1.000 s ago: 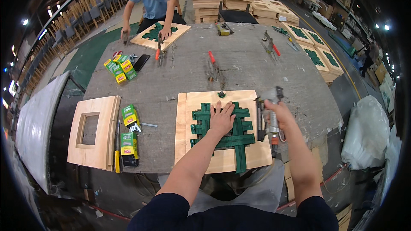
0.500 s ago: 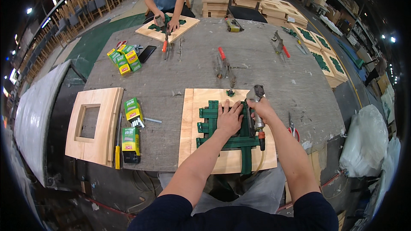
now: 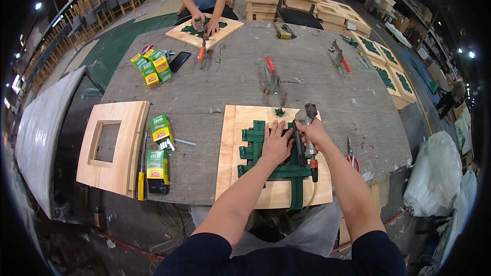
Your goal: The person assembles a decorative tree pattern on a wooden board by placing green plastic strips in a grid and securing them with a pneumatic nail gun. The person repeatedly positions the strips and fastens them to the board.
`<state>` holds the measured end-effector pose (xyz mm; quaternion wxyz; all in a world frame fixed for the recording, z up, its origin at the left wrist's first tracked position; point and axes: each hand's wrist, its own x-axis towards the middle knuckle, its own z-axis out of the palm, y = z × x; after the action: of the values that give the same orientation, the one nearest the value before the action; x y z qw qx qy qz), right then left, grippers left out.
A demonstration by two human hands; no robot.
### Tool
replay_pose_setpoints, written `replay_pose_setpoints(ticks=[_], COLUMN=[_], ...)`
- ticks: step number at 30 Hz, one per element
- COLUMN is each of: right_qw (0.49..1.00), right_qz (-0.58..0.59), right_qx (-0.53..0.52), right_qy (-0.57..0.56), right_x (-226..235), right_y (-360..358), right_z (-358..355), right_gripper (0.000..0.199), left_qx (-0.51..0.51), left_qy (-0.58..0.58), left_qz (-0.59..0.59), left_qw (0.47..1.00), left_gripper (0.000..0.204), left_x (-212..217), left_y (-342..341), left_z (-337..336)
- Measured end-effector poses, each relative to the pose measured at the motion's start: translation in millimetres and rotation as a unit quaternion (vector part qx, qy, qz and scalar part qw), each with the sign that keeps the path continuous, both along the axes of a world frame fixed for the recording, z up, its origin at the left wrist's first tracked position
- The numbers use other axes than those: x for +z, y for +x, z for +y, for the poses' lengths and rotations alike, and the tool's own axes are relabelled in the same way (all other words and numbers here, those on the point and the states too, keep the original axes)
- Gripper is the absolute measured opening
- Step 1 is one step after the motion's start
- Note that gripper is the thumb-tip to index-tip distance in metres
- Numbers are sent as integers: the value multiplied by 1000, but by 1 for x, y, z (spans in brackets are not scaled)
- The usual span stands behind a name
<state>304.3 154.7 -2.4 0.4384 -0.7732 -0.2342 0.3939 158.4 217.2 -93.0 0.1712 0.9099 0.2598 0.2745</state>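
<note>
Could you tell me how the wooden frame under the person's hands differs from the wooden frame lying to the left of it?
The near frame carries woven green webbing across its middle; the left frame shows a bare square opening. The left hand presses on the near frame's webbing and the right hand holds a pneumatic stapler over it; nobody touches the left frame. Both are pale wood, lying flat on the grey table.

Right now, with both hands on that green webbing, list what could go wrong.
1. The left hand presses the green webbing right beside the pneumatic stapler in the right hand; a slip could catch the fingers.
2. The air hose hangs over the table edge and may snag.
3. The wooden frame overhangs that edge slightly, so it might tip.
</note>
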Motion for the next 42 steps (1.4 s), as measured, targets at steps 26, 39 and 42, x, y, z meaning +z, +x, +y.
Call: replay_pose_setpoints(ticks=[26, 39, 42], right_qw=[999, 999, 1000], right_qz=[-13, -17, 25], right_qx=[29, 0, -9], right_qy=[8, -28, 17], right_x=[0, 9, 9], right_y=[-7, 3, 10], right_z=[-9, -22, -28], right_gripper=[28, 25, 27], left_qx=[-11, -7, -10], left_qy=[-49, -43, -73], left_qz=[-55, -81, -104], left_qw=[997, 996, 992], left_gripper=[32, 28, 25], left_x=[-4, -8, -5], left_y=[-3, 3, -3], left_z=[3, 0, 10])
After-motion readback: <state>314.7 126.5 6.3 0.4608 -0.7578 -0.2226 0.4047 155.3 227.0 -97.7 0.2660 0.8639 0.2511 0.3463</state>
